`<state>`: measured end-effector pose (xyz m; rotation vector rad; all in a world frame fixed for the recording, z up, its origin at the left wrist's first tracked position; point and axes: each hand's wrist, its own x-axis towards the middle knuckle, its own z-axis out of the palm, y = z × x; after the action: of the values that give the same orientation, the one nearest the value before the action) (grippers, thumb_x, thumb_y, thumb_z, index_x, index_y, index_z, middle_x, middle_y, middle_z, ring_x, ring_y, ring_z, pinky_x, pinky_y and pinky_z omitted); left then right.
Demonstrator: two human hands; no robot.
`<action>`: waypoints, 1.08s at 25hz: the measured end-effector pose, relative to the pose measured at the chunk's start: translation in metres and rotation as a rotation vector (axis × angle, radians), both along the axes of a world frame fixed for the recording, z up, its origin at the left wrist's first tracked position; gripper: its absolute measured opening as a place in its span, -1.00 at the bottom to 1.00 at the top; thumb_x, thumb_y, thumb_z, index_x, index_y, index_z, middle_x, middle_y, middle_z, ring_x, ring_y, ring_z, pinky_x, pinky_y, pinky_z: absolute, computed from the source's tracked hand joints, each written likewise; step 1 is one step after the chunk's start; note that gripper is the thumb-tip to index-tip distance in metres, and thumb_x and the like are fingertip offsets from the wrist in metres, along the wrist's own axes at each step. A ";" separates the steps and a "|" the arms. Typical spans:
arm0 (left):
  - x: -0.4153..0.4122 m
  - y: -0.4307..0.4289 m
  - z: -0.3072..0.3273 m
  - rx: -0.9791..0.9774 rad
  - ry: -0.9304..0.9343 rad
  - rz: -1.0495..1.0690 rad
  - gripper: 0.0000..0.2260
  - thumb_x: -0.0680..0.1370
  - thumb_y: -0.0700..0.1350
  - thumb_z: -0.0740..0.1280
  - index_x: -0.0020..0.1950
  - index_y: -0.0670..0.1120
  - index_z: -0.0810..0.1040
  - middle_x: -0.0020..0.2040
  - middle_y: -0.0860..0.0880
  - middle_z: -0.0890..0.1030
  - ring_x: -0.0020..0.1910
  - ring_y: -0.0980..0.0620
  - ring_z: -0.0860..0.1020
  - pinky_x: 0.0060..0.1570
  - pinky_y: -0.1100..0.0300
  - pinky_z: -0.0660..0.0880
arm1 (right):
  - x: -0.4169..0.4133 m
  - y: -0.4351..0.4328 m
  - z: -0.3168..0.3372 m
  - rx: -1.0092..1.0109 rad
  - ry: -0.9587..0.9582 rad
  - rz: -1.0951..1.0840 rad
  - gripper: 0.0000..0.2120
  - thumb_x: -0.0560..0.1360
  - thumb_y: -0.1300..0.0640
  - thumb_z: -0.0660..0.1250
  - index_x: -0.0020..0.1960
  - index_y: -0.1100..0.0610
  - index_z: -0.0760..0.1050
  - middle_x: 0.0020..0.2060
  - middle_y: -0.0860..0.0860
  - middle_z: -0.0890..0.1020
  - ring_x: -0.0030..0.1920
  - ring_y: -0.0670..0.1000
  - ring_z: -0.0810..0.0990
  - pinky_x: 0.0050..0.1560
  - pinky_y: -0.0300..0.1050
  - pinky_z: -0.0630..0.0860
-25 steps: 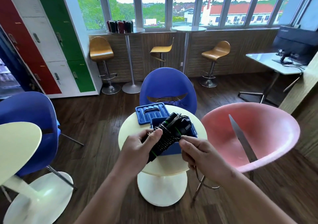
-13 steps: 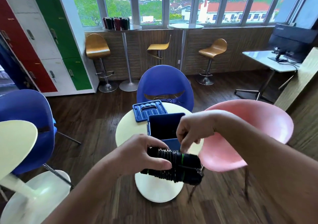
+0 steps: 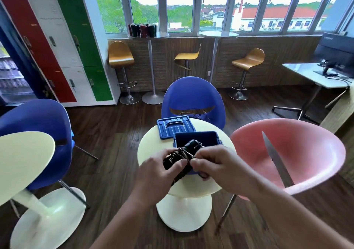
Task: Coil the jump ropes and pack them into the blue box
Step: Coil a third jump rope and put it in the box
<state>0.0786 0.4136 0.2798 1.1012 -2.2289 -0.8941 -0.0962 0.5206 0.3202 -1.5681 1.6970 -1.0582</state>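
A black jump rope (image 3: 186, 152), its cord wound around the two handles, is held over the near edge of the open blue box (image 3: 197, 136). My left hand (image 3: 162, 170) grips the bundle's lower end. My right hand (image 3: 214, 162) pinches the cord against the bundle at its middle, and a short loop of cord hangs below that hand. The box stands on a small round cream table (image 3: 153, 149). Its blue lid (image 3: 175, 126) lies flat behind it to the left. The inside of the box looks dark.
A blue chair (image 3: 193, 97) stands behind the table with thin cord lying on its seat. A pink chair (image 3: 298, 156) is close on the right, another blue chair (image 3: 36, 132) and a cream table (image 3: 21, 158) on the left. Wooden floor all around.
The bundle dropped low and level half a second ago with my right hand raised over the box. Now it is tilted up at the box's edge and my right hand is back on the cord.
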 end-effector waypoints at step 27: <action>-0.006 0.053 -0.018 0.467 0.473 -0.140 -0.65 0.36 -0.04 0.51 0.13 0.15 0.62 -0.07 -0.05 0.71 -0.19 -0.09 0.71 -0.09 -0.22 0.64 | -0.003 0.038 -0.004 -0.206 -0.620 -0.328 -0.85 0.37 0.16 0.55 -0.12 0.15 0.62 -0.50 -0.03 0.37 -0.50 -0.06 0.36 -0.29 -0.02 0.56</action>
<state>0.0728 0.4663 0.2623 0.8073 -1.7605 -1.6056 -0.0993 0.5582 0.3166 -0.9279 1.4548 -1.7169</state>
